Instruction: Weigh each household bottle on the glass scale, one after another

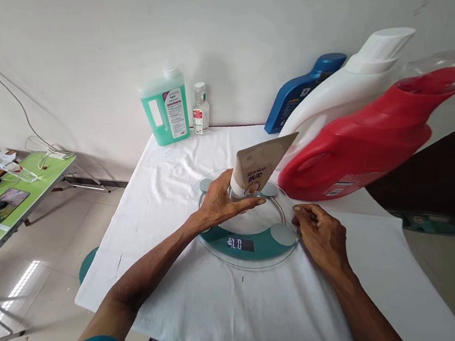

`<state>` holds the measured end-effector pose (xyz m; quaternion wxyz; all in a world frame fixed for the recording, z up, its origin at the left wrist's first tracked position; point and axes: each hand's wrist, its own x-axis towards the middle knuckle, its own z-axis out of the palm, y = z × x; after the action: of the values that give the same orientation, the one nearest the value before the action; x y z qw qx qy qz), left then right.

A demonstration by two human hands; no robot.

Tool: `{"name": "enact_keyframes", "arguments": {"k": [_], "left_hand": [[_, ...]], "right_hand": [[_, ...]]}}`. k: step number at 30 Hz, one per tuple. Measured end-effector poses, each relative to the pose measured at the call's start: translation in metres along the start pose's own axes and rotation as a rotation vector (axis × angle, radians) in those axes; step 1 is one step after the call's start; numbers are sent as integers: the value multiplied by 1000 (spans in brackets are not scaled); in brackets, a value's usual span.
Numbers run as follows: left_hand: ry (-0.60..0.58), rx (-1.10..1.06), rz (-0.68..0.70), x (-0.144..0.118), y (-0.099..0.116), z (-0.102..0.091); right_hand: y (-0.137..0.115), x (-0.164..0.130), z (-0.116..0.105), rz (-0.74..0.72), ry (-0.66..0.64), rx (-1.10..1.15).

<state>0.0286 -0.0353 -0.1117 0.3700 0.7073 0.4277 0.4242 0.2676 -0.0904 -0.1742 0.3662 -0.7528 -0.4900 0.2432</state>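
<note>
A round glass bathroom scale with a green band and a lit digital display lies on the white cloth. On it a beige squeeze tube stands cap down, its flat end leaning right. My left hand is around the tube's white cap, thumb stretched across the front and fingers at the left and behind. Part of the cap is hidden by this hand. At the scale's right rim, my right hand has its fingers curled and pinched against the glass edge.
Along the wall stand a green liquid jug and a small clear bottle. To the right are a blue bottle, a white bottle and a large red jug. A green desk with papers is at far left.
</note>
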Motion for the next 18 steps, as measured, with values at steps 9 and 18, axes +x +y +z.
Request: {"name": "enact_keyframes", "arguments": {"k": [9, 18], "left_hand": [[-5, -54, -53, 1, -6, 5], [-2, 2, -66, 2, -9, 7]], "right_hand": [[-3, -32, 9, 83, 146, -10], [21, -32, 9, 49, 138, -60]]}}
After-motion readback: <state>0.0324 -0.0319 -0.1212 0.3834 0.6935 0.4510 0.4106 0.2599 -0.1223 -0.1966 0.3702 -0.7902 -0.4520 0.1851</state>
